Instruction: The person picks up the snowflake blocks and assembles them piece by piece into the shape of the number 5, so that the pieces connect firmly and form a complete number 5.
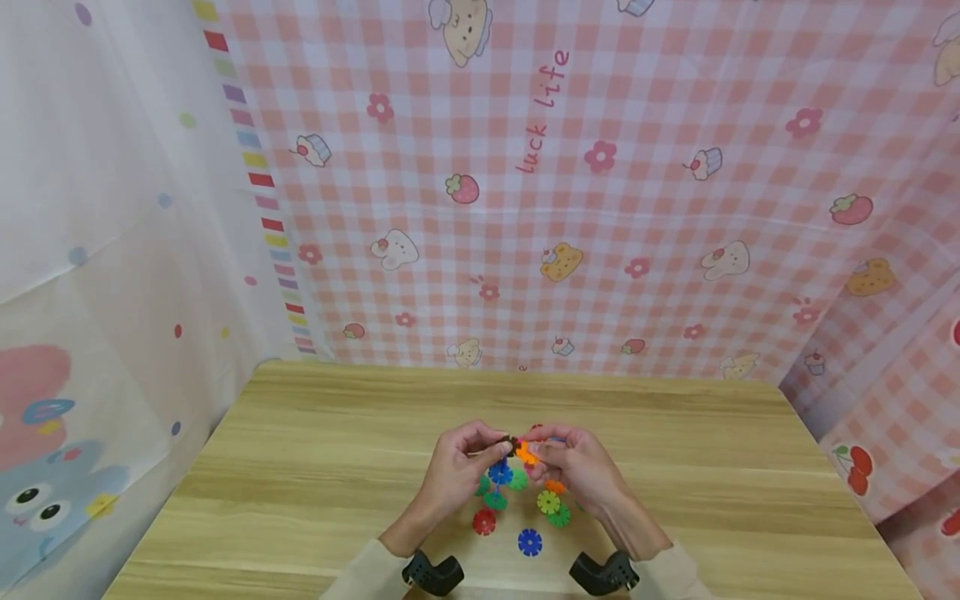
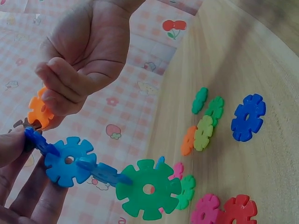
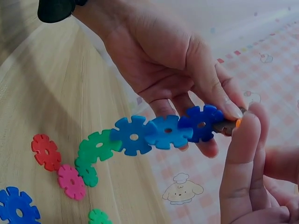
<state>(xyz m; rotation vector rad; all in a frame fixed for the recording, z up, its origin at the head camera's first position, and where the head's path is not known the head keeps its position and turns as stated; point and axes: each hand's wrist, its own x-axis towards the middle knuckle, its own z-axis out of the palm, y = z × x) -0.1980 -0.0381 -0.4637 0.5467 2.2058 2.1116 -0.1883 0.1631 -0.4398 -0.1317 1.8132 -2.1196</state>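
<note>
Both hands meet over the table, holding notched plastic snowflake discs. My left hand (image 1: 456,467) pinches the top of a chain of interlocked discs between thumb and fingers. In the right wrist view, the chain runs from a brown disc (image 3: 226,128) through a dark blue disc (image 3: 202,124) and two lighter blue discs (image 3: 134,136) to a green disc (image 3: 98,145). An orange disc (image 2: 39,110) is pinched by my right hand (image 1: 585,471), right at the brown disc. Fingertips partly hide where these two meet.
Loose discs lie on the wooden table (image 1: 337,467) below the hands, among them a red disc (image 1: 484,522), a blue disc (image 1: 529,542), a yellow-green disc (image 1: 548,502) and a pink disc (image 3: 71,182). A checked curtain (image 1: 637,208) hangs behind the table.
</note>
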